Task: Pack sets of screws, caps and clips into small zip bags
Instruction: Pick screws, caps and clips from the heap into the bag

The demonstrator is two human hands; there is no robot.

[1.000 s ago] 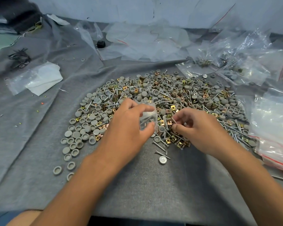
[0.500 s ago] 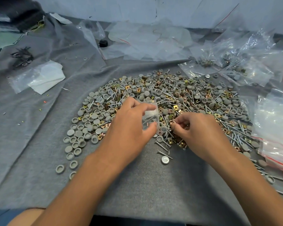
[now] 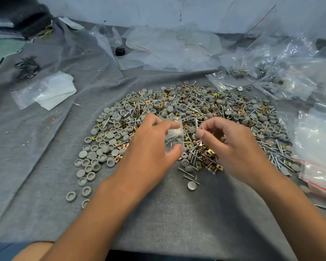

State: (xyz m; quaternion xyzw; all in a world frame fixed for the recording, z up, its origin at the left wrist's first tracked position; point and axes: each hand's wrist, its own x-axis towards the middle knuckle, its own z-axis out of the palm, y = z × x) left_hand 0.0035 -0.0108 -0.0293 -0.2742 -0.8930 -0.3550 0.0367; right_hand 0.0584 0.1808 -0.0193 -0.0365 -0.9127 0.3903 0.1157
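Above the heap of caps, clips and screws (image 3: 186,119), the left hand (image 3: 151,147) is gripping a small zip bag (image 3: 174,139) while the right hand (image 3: 231,146) is pinching a screw (image 3: 196,125), with filled bags (image 3: 271,78) lying beyond.

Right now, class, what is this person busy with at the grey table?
A person is packing hardware into bags. The left hand holds a small clear zip bag that already has some screws in it. The right hand pinches a screw right beside the bag's mouth. Under both hands, a big mixed heap of grey caps, gold clips and screws lies on the grey cloth. Bags with parts in them lie at the far right.
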